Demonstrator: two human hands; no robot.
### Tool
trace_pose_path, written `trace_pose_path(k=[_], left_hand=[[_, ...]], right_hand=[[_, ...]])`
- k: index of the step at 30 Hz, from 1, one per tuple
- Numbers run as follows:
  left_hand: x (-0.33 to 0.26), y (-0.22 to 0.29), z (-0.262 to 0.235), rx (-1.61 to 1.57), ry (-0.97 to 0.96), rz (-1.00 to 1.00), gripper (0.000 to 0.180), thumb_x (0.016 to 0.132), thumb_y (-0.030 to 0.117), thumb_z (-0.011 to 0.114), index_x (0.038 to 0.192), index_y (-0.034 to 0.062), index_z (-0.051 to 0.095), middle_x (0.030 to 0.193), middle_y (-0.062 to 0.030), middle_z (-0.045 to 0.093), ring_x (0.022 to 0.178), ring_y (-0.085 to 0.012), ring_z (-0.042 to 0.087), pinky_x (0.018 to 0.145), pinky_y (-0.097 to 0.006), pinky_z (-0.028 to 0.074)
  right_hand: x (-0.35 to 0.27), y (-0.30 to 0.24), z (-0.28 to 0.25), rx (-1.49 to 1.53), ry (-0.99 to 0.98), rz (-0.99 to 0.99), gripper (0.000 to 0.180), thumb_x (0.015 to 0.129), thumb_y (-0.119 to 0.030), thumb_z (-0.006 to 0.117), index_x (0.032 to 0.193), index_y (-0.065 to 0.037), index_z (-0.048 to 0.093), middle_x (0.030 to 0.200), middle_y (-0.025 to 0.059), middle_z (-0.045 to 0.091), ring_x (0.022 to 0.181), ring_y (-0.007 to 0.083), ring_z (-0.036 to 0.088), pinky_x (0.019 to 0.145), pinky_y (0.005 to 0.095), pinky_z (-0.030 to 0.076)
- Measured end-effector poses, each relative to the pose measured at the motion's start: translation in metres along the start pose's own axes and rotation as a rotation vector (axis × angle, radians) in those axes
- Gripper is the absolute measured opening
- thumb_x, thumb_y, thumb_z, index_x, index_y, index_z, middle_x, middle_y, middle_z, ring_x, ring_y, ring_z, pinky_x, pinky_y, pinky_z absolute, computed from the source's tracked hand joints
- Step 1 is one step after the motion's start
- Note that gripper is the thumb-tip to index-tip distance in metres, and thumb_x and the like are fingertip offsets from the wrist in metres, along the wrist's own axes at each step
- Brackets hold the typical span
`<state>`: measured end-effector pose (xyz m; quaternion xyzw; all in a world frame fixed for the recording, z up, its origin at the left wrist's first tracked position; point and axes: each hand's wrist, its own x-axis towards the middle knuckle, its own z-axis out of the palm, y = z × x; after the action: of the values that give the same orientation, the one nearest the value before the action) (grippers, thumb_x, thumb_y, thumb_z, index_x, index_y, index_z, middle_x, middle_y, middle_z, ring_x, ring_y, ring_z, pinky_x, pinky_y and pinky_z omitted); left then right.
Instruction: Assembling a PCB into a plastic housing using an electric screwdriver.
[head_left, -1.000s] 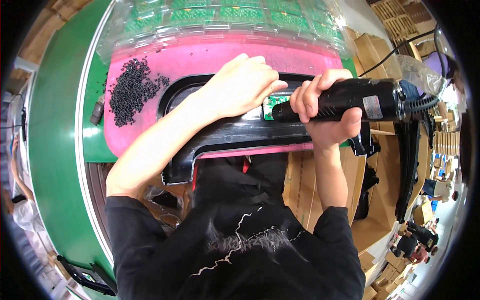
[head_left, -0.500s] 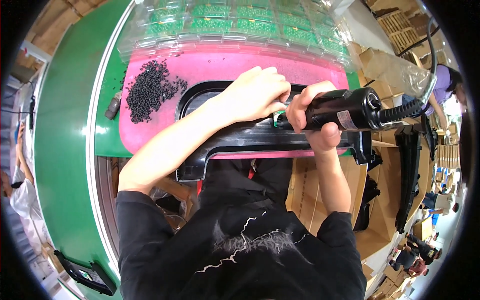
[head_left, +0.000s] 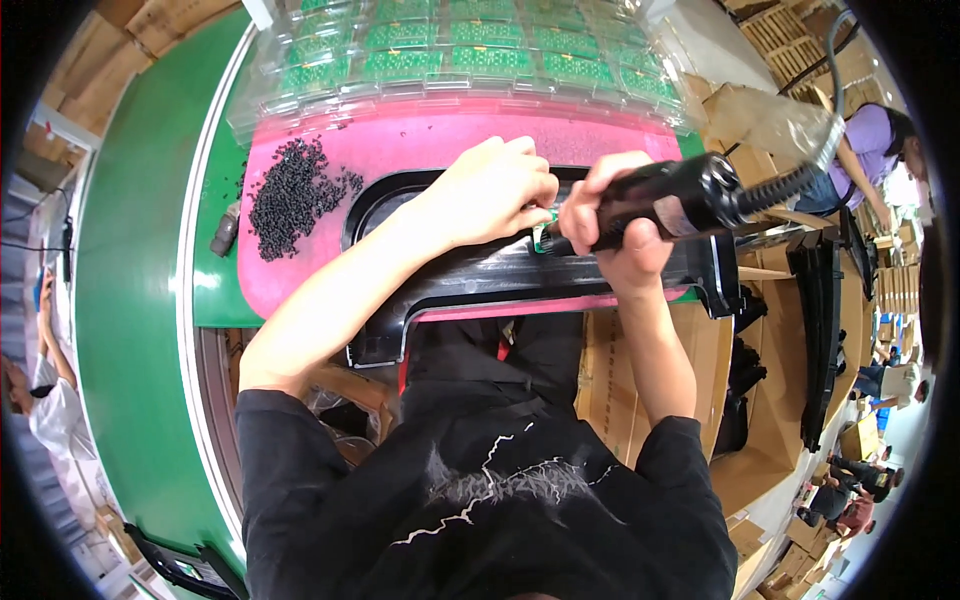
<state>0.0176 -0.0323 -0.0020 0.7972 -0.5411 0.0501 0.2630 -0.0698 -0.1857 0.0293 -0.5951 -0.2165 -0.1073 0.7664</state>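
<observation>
My right hand [head_left: 622,220] is wrapped around a black electric screwdriver [head_left: 660,205], held tilted with its tip end pointing left. That tip meets a small green circuit board [head_left: 542,238], seated inside a long black plastic housing [head_left: 500,275]. Just left of the tip, my left hand [head_left: 497,192] has its fingers curled and pressed together over the board; whatever they hold, if anything, is hidden. Under the housing lies a pink mat [head_left: 400,130]. A heap of small black screws [head_left: 290,205] covers the mat's left side.
Clear plastic trays of green circuit boards [head_left: 490,62] stand behind the mat. A dark, stubby object [head_left: 225,232] rests at the mat's left edge. The screwdriver's cable [head_left: 785,190] runs off to the right, above cardboard boxes [head_left: 765,430]. Other people work at both sides.
The whole scene has shifted slightly left in view. The screwdriver is tilted a little more, its rear end higher in the picture. Both hands stay at the circuit board.
</observation>
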Motion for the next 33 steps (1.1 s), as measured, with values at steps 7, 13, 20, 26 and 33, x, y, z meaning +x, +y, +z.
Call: trace_pose_path(k=[7,13,20,26,33], left_hand=[[0.001,0.007,0.002,-0.076,-0.027,0.158,0.013,0.081,0.020,0.068,0.086,0.0085,0.063,0.082,-0.0023,0.059,0.090,-0.0218,0.055,0.077,-0.036,0.043],[0.005,0.009,0.003,-0.280,0.046,0.159,0.013,0.082,0.014,0.067,0.088,0.0050,0.060,0.085,-0.0051,0.060,0.087,-0.0247,0.058,0.079,-0.037,0.044],[0.012,0.015,-0.005,-0.145,0.089,0.017,0.038,0.078,0.021,0.074,0.110,0.0045,0.062,0.106,-0.0090,0.063,0.105,-0.0276,0.056,0.095,-0.039,0.043],[0.009,0.005,0.005,-0.067,0.074,-0.020,0.026,0.083,0.020,0.067,0.104,0.0068,0.061,0.097,-0.0065,0.059,0.096,-0.0250,0.055,0.087,-0.037,0.045],[0.008,0.007,0.005,-0.076,0.067,-0.014,0.023,0.083,0.014,0.065,0.103,0.0049,0.061,0.097,-0.0073,0.060,0.095,-0.0261,0.055,0.088,-0.038,0.045]], right_hand=[[-0.002,-0.029,-0.006,-0.051,0.239,-0.230,0.070,0.081,-0.073,0.054,0.102,-0.007,0.047,0.061,0.0000,0.045,0.047,0.0121,0.043,0.051,0.0290,0.040],[0.000,-0.041,-0.019,0.111,0.128,-0.375,0.076,0.077,-0.078,0.053,0.103,-0.007,0.051,0.060,-0.0010,0.044,0.045,0.0116,0.041,0.050,0.0289,0.038],[-0.008,-0.046,-0.050,-0.154,0.230,-0.098,0.063,0.084,-0.065,0.057,0.102,-0.005,0.052,0.062,0.0019,0.049,0.048,0.0130,0.045,0.053,0.0307,0.039],[-0.012,-0.032,-0.065,-0.220,0.355,-0.079,0.056,0.084,-0.056,0.063,0.097,-0.003,0.052,0.059,0.0055,0.050,0.045,0.0146,0.045,0.051,0.0308,0.040],[-0.010,-0.028,-0.063,-0.231,0.317,-0.070,0.055,0.085,-0.056,0.062,0.097,-0.003,0.053,0.059,0.0056,0.050,0.045,0.0141,0.044,0.050,0.0299,0.039]])
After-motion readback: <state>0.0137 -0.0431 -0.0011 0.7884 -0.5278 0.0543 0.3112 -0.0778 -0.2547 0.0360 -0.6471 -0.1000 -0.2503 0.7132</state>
